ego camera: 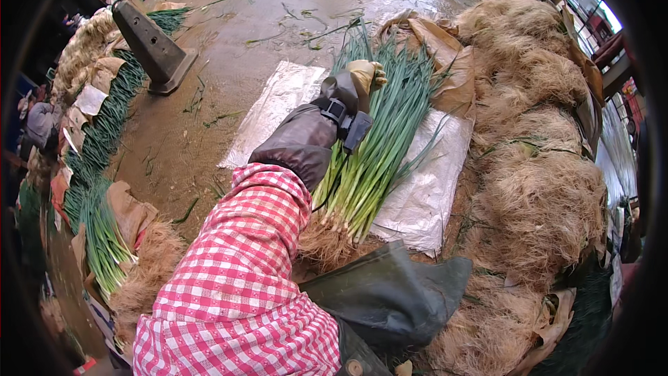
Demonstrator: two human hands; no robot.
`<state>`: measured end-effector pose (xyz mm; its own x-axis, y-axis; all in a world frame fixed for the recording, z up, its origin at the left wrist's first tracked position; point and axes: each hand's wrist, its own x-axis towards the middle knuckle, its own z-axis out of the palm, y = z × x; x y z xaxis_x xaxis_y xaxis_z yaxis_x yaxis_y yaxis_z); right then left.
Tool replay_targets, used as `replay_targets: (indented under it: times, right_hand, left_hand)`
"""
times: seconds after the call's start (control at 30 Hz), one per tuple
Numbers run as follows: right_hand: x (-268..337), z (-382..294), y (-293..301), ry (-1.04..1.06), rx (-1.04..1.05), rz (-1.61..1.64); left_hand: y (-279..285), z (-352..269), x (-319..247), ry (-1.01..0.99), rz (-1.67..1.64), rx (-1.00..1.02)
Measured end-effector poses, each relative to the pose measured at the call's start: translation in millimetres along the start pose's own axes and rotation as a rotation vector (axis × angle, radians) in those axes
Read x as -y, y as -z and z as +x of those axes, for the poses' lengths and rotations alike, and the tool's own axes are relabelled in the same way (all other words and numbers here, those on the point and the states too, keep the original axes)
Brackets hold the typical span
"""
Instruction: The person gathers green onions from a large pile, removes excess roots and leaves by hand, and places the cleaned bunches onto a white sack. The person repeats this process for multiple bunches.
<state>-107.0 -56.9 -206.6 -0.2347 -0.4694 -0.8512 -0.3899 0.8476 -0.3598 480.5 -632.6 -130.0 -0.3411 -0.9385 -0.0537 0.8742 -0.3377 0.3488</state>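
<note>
My left hand [368,75], in a pale yellow glove, reaches across the leafy ends of a large bunch of green onions [386,130]. Its fingers are curled at the leaves; whether they grip any is not clear. A dark waterproof sleeve cover [297,141] and a black strap with a small device [344,120] are on that arm, above a red-and-white checked sleeve [235,250]. The onions lie on a white woven sheet [428,183], with their brown roots [326,245] towards me. My right hand is out of view.
Piled root ends [543,188] line the right side, beside brown wrapping [451,73]. More green onions [102,141] run along the left. A dirty traffic cone [148,47] stands on the wet floor [235,26]. Dark green waterproof fabric [391,292] covers the lower middle.
</note>
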Motion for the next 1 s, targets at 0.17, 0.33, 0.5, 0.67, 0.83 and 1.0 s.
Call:
replay_targets:
  times: [0.17,0.33,0.5,0.67,0.83,1.0]
  right_hand:
    - [6,0,-7,0.061,-0.001,-0.002]
    - [-34,-24,-32,0.131,-0.017,0.006]
    - [-95,-66,-56,0.114,-0.045,-0.166]
    - [-127,-94,-66,0.148,-0.115,-0.429]
    - [-141,-97,-58,0.172,-0.101,0.222]
    - [-137,-102,-42,-0.014,-0.013,0.45]
  left_hand:
    - [-19,-36,1,-0.308,0.93,-0.503]
    - [-92,-60,46,-0.498,1.614,-0.716]
    - [-109,-87,209,-0.727,2.253,0.229]
    - [-31,-182,393,0.564,2.107,1.082]
    - [9,-153,424,0.333,2.437,0.144]
    - [-25,-167,442,0.86,2.131,0.196]
